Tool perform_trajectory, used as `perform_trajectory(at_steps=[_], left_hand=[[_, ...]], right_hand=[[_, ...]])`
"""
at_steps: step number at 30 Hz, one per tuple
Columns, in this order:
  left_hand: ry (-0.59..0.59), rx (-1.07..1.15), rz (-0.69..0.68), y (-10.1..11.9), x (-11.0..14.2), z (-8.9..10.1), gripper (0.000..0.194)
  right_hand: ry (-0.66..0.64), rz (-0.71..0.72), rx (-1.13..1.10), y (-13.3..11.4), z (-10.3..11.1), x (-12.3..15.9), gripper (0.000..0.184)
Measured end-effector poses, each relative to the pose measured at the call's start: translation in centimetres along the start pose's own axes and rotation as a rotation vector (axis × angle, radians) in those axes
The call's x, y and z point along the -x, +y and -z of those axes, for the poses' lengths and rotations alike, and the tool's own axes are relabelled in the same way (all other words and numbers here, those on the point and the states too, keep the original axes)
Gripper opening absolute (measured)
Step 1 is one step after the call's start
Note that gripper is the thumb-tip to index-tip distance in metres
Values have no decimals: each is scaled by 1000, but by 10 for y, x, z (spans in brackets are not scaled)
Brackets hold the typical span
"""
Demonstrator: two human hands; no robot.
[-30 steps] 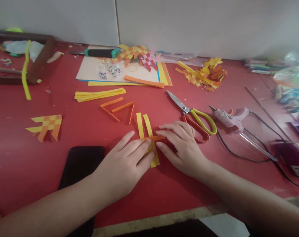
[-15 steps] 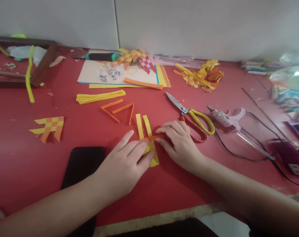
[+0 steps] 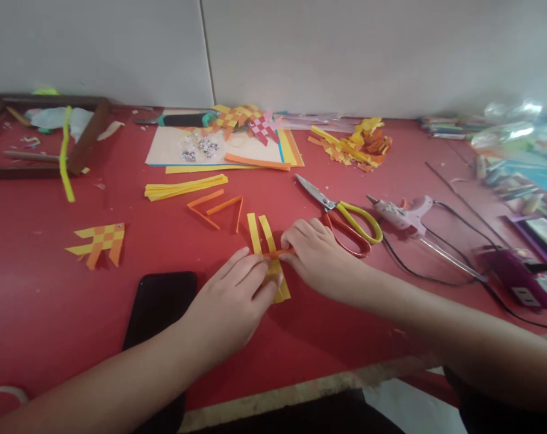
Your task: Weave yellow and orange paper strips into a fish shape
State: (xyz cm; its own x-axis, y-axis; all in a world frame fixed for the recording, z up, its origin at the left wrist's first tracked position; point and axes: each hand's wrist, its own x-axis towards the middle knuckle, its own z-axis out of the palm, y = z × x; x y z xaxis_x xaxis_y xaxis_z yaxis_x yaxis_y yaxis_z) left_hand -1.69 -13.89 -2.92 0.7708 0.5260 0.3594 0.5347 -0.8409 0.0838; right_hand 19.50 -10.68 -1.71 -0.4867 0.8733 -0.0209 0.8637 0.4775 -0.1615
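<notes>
Paper strips [image 3: 268,234] lie on the table [image 3: 52,325], partly under the left hand [image 3: 235,295], with the right hand [image 3: 316,256] beside it. To their left I see a smartphone [image 3: 162,301], then a paper fish [image 3: 99,241]; scissors [image 3: 331,205] and a glue gun [image 3: 404,217] lie right. Behind, from left, I view a frame [image 3: 86,141], paper sheets [image 3: 160,144] bearing googly eyes [image 3: 203,146], and paper scraps [image 3: 373,144].
</notes>
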Motion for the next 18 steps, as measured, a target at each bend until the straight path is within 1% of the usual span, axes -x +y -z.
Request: perform_trajectory(at_steps=[5,7,10,11,13,15,18], left_hand=[[-11,2,-22,-1,1,-3,29],[-9,-1,-28,-1,1,-3,30],[-15,-10,-29,-2,0,-1,31],[-14,-12,-29,-2,0,-1,30],[-6,-14,-27,-2,0,-1,29],[2,-16,-24,-1,0,-3,28],[6,-23,-26,-1,2,-5,29]], right_hand=[[-61,-76,-72,-7,2,1,15],[-83,-96,-120,-11,6,2,12],[-77,-133,-189,-15,11,2,6],[-74,-151,-193,-16,11,2,6],[-71,-173,-175,-16,12,1,13],[-77,-162,-149,-14,12,0,17],[-102,-125,-134,-12,13,-1,12]])
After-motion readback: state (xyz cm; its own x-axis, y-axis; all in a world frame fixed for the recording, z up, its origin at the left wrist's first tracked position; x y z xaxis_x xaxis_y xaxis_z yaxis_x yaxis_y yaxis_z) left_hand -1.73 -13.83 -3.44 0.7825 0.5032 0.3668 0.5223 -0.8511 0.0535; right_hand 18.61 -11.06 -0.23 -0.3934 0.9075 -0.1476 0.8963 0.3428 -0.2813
